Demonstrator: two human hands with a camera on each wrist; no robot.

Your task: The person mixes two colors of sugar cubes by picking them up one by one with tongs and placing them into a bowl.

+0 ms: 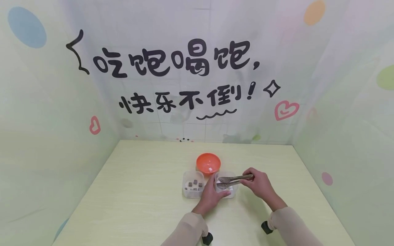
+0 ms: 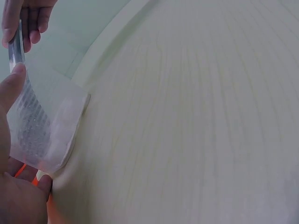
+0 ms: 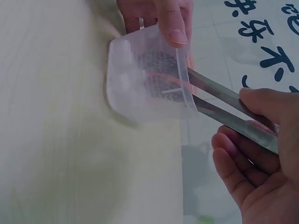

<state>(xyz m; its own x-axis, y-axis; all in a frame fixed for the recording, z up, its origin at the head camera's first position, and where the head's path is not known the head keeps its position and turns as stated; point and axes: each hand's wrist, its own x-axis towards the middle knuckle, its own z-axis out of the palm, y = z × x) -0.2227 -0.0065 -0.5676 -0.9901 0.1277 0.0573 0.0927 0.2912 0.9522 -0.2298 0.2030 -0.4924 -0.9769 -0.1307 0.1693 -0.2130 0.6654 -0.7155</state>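
My left hand [image 1: 211, 196] grips a clear plastic container [image 1: 233, 194] by its left side, with the thumb along the near wall. White pieces lie inside it. Metal tongs [image 1: 237, 177] are held in my right hand [image 1: 260, 182], to the right of the container. In the right wrist view, the perforated ends of the tongs [image 3: 224, 119] reach into the container [image 3: 126, 100], and their two arms stand apart. Whether they pinch a white piece cannot be told. In the left wrist view, the container wall [image 2: 70, 102] blurs the tong ends.
An orange bowl [image 1: 203, 162] with a small white piece in it stands just behind the containers. Left of my left hand is a second clear container [image 1: 187, 194] holding several brown cubes. Printed curtains [image 1: 154, 130] enclose the pale wooden table [image 1: 138, 198] at the back and sides.
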